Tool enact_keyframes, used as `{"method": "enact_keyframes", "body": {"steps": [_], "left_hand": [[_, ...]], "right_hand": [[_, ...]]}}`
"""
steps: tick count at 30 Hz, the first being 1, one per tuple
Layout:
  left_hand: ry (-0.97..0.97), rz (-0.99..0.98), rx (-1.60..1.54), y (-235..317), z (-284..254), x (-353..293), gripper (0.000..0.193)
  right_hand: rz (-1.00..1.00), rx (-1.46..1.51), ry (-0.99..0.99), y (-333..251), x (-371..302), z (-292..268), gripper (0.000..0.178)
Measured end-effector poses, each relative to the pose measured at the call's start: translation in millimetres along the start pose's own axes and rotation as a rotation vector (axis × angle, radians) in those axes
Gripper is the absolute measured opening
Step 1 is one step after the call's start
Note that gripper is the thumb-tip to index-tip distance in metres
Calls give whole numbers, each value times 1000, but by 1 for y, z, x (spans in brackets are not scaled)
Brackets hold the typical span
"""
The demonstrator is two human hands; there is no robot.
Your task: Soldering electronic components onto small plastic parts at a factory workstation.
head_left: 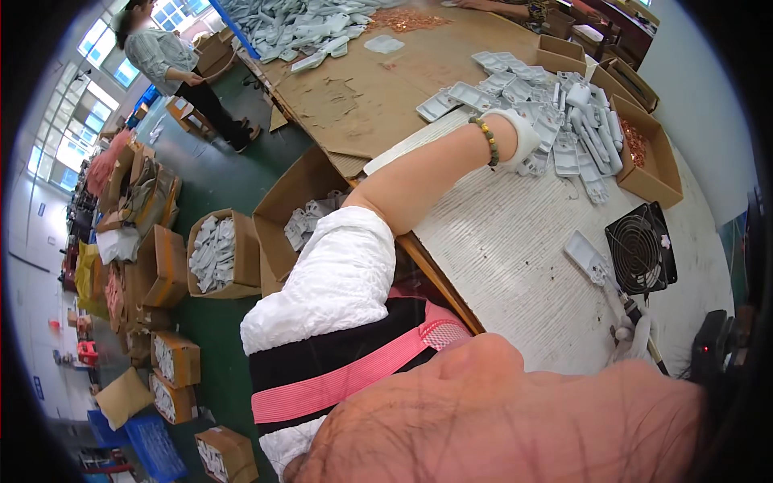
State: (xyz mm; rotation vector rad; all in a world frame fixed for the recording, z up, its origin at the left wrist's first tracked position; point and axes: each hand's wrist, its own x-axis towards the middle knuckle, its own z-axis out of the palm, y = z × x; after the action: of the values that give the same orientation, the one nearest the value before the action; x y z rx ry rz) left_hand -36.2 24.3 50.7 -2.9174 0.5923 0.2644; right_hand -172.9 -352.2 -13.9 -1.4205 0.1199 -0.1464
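My left arm stretches across the table to a pile of pale grey-white plastic housings (564, 133). At its end my left hand (522, 138), in a white glove or cuff below a beaded bracelet, reaches into the pile's near side; its fingers are hidden. At the lower right my right hand (634, 332), also whitish-gloved, shows only in part beside a thin dark stick-like tool (656, 356). Its fingers look curled, but what is in them cannot be made out. A single plastic housing (585, 253) lies just beyond it, beside a black round-grilled fan (642, 248).
A cardboard box of copper-coloured small parts (634, 149) stands right of the pile. Farther off, a brown board-covered table (338, 105) carries a large heap of housings (298, 28). Filled cartons (225, 253) stand on the green floor at left. Another person (173, 68) stands beyond them.
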Motion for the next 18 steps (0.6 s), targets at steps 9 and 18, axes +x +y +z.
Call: {"method": "enact_keyframes", "body": {"steps": [9, 18], "left_hand": [[225, 93, -33, 6, 12, 14, 22], [407, 408, -187, 59, 25, 7, 19]], "right_hand": [[-6, 41, 75, 0, -7, 3, 20], [-67, 2, 1, 0, -5, 5, 19]]}}
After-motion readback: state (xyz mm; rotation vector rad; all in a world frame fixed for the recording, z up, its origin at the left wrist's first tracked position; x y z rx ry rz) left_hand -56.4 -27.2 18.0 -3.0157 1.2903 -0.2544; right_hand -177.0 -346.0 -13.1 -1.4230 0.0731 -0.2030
